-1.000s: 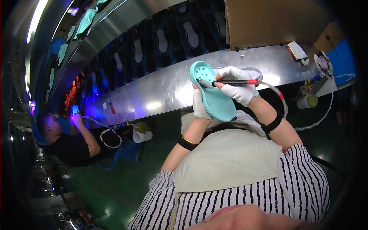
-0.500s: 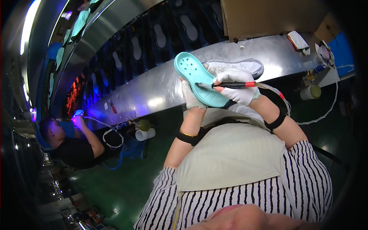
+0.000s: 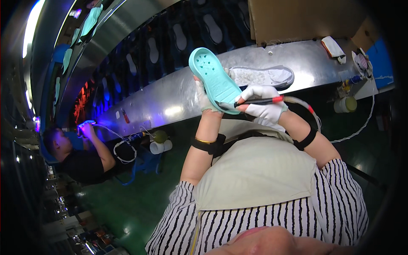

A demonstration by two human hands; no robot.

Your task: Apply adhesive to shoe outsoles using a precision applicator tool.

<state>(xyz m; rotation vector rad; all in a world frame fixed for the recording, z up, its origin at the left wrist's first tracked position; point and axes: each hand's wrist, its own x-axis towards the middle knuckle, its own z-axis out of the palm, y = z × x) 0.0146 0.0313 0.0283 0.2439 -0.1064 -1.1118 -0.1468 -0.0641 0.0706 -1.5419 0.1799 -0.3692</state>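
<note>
My left hand (image 3: 203,98), in a white glove, holds a mint-green shoe sole (image 3: 213,78) raised in front of me, its underside with small holes facing up. My right hand (image 3: 264,106), also gloved, grips a pen-like tool (image 3: 255,102) with a red band and a hose trailing to the right. The tool's tip touches the sole's near end. Behind them a grey-white shoe (image 3: 263,75) lies on the metal conveyor ledge (image 3: 170,102).
A co-worker in a black shirt (image 3: 85,161) works at the left under blue light. Dark sole moulds (image 3: 153,51) line the conveyor. A cardboard box (image 3: 297,17) stands at the back right. A small jar (image 3: 345,104) hangs under the ledge. The floor is green.
The sole has been lifted and tilted up to the left. My right hand with the tool has stayed at its near end.
</note>
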